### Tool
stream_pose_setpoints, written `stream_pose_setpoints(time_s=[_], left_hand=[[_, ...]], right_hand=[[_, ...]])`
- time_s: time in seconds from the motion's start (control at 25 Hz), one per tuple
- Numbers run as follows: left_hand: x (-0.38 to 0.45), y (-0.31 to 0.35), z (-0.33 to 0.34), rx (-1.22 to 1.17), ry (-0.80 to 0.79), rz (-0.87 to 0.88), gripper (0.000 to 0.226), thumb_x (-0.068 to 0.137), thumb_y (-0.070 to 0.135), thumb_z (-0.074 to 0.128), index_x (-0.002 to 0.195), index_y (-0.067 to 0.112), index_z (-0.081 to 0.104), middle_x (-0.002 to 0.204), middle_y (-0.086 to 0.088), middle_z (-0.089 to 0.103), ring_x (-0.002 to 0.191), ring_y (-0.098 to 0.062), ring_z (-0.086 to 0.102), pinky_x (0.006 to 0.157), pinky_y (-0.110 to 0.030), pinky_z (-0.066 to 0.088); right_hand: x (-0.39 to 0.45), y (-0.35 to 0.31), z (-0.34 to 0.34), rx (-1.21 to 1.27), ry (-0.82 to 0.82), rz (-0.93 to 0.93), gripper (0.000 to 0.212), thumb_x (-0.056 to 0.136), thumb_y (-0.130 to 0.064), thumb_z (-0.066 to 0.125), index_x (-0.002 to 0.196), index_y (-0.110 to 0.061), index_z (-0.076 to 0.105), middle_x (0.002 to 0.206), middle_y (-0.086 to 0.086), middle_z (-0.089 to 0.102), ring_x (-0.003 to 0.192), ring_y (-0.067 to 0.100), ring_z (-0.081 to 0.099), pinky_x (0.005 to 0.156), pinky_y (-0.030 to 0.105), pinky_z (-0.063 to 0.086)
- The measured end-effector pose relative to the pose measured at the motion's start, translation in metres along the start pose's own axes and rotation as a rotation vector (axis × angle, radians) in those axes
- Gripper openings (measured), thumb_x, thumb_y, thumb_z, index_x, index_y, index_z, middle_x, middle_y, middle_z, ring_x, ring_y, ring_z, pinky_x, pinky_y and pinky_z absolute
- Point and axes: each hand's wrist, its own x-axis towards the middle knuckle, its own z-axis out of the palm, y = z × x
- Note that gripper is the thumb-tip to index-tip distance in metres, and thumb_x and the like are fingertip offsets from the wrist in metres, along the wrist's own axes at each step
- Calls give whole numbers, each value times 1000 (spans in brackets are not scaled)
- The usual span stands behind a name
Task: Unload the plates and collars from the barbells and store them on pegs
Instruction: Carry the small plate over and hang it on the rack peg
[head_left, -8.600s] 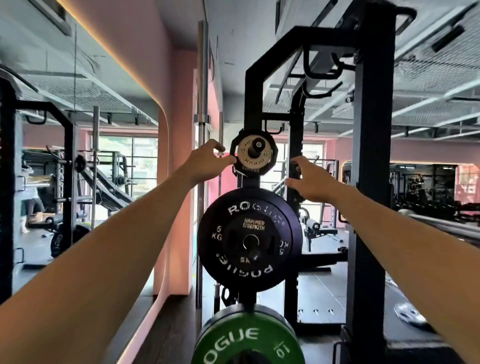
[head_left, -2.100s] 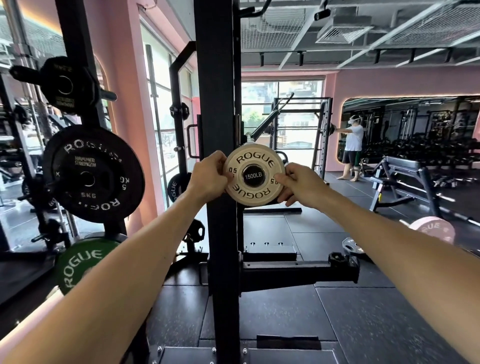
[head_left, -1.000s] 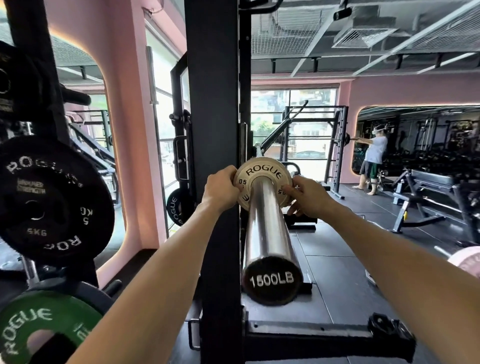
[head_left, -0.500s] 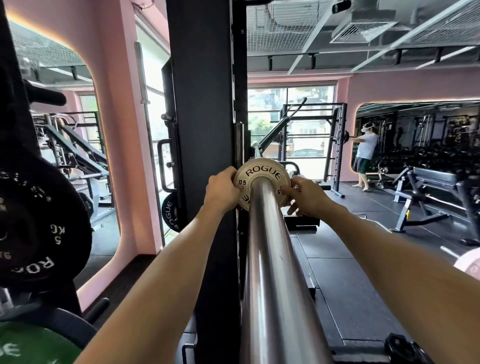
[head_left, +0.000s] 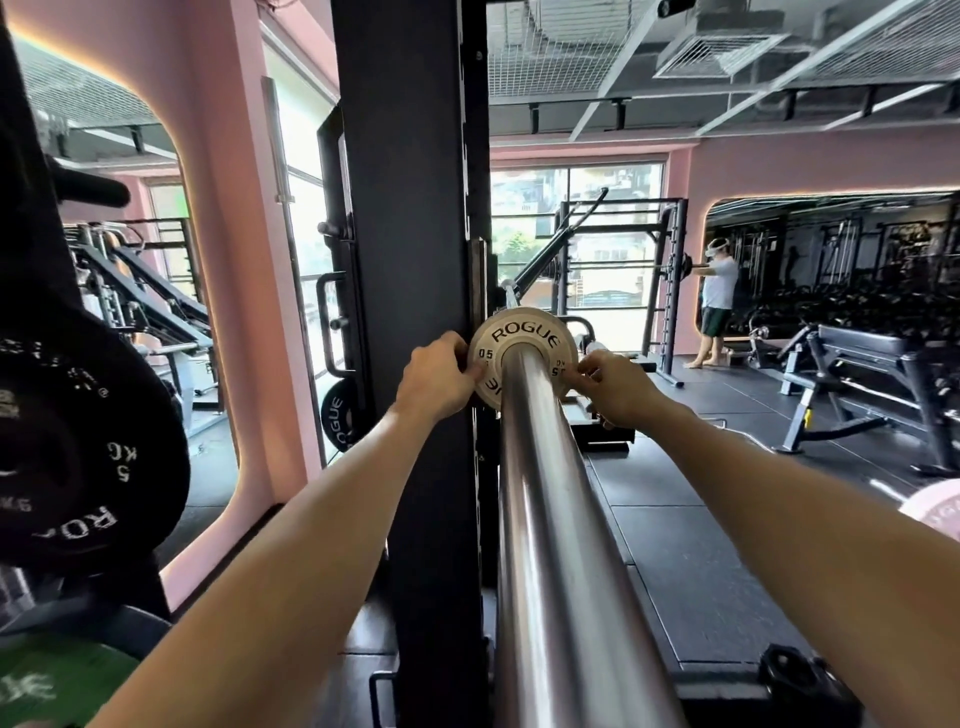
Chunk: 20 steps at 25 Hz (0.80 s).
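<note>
Plate: small round cream metal plate (head_left: 522, 338) with black "ROGUE" and "05" lettering, far along the shiny steel barbell sleeve (head_left: 550, 519), beside the black rack upright (head_left: 410, 260).
Left hand (head_left: 436, 376): fingers pinching the plate's left edge.
Right hand (head_left: 613, 387): fingers pinching its right edge.

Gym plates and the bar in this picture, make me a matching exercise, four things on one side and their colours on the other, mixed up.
Things:
1. small plate held by both hands
2. bar
3. five kilo plate at the left
4. plate at bottom left

Colours:
A. black
B. green
C. cream
D. shiny silver

Pairs: 1-C, 2-D, 3-A, 4-B
</note>
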Motion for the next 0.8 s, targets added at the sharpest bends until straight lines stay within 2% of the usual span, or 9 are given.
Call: stream_pose_setpoints(time_s=[0.12,0.24,0.52,0.8], left_hand=[[-35,7,-25,-22,0,44,28,84,48,65,98,24,59,91,9,65,87,-14,61,74,-28,45],[-73,17,-53,-9,-20,59,34,77,47,72,102,27,61,93,10,66,88,-13,62,76,-28,47],[-167,42,-111,60,-74,53,52,75,49,75,118,25,58,104,3,62,95,-17,58,79,-28,43],[-242,57,-140,20,-158,22,52,76,53,75,117,26,59,102,4,62,92,-16,58,76,-28,41]], right_hand=[[-32,-6,-13,-68,-21,-9,51,86,-51,63,125,-19,54,114,3,63,103,23,60,78,29,42],[-69,-15,-25,-125,-49,-61,54,85,-41,69,130,-21,49,131,8,58,115,25,57,92,33,42],[-170,-41,-58,-173,-68,-107,61,83,-43,70,134,-22,45,137,8,53,122,25,52,99,35,41],[-259,-57,-82,-157,-92,-24,65,81,-45,71,136,-25,43,141,2,50,126,23,50,105,38,40]])
